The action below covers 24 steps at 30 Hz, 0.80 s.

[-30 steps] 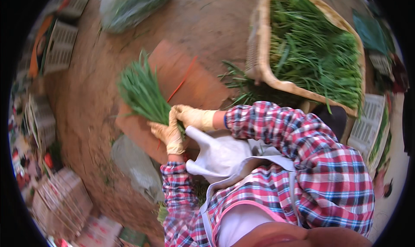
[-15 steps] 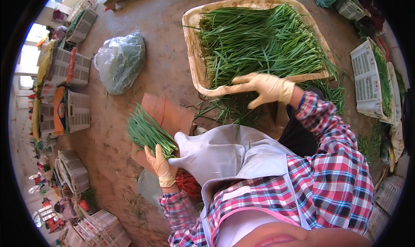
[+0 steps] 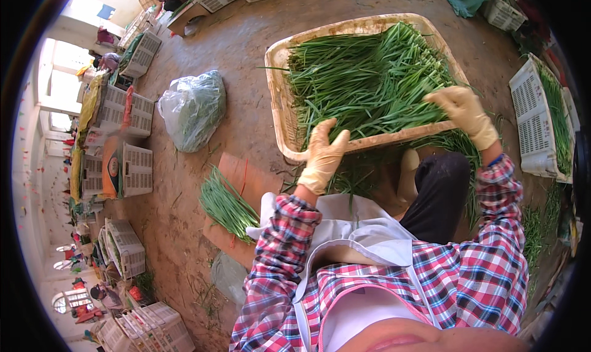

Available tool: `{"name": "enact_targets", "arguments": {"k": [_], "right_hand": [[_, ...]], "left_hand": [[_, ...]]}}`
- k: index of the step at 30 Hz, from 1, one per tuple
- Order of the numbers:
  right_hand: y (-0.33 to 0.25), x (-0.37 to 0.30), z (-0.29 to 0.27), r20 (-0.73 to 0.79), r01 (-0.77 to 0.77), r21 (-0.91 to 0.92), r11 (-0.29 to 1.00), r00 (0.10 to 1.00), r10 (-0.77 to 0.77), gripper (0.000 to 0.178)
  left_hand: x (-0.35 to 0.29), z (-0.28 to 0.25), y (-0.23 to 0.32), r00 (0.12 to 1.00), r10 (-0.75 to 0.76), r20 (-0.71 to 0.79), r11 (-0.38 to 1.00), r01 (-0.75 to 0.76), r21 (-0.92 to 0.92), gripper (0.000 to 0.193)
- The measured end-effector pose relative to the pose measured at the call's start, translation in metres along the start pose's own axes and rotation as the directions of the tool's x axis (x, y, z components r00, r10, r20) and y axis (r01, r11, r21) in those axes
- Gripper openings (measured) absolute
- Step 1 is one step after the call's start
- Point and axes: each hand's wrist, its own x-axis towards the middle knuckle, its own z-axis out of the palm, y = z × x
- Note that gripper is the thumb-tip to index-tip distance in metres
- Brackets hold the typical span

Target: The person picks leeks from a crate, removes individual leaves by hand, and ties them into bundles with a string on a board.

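Long garlic chives [image 3: 363, 75] fill a shallow, dirt-stained cream plastic basket [image 3: 284, 133], their pale stem ends toward its right side. My left hand [image 3: 324, 158], in a pale yellow glove, is at the basket's near rim, thumb and fingers spread and nothing held. Over the chives at the near right corner is my right hand [image 3: 463, 113], gloved alike. Its fingers reach leftward, slightly apart, at the stems; the undersides are hidden. A separate bundle of chives [image 3: 229, 205] lies on a reddish-brown board [image 3: 249, 174] to my left.
A clear plastic bag [image 3: 194, 112] with green contents sits on the dirt floor beyond the board. White slatted crates [image 3: 136, 167] line the left side. Another crate [image 3: 534, 121] holding chives stands at right. Loose chives [image 3: 351, 182] litter the floor between basket and apron.
My left hand has let go of the chive bundle on the board and moved up and right to the basket. My right hand has shifted right along the basket to the stem ends.
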Motion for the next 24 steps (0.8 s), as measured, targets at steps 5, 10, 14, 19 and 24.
{"name": "enact_targets", "arguments": {"k": [5, 10, 14, 19, 24], "right_hand": [[0.046, 0.043, 0.012, 0.204, -0.184, -0.829, 0.527, 0.778, 0.594, 0.032], [0.066, 0.142, 0.169, 0.389, 0.139, -0.274, 0.951, 0.921, -0.022, 0.032], [0.07, 0.246, 0.323, 0.221, 0.309, -0.242, 0.92, 0.941, -0.258, 0.05], [0.09, 0.288, 0.425, 0.114, 0.172, -0.446, 0.878, 0.984, -0.136, 0.051], [0.11, 0.277, 0.433, 0.057, 0.366, -0.315, 0.875, 0.928, -0.368, 0.027]], "left_hand": [[0.043, 0.015, -0.05, 0.992, 0.086, 0.089, 0.978, -0.101, 0.182, 0.056], [0.063, 0.012, -0.088, 0.96, 0.184, 0.212, 0.954, -0.227, 0.196, 0.049], [0.088, 0.005, -0.103, 0.925, 0.165, 0.343, 0.932, -0.26, 0.251, 0.041], [0.114, -0.011, -0.121, 0.894, -0.006, 0.449, 0.91, -0.181, 0.373, 0.036], [0.122, -0.015, -0.134, 0.912, 0.034, 0.408, 0.909, -0.198, 0.367, 0.032]]}}
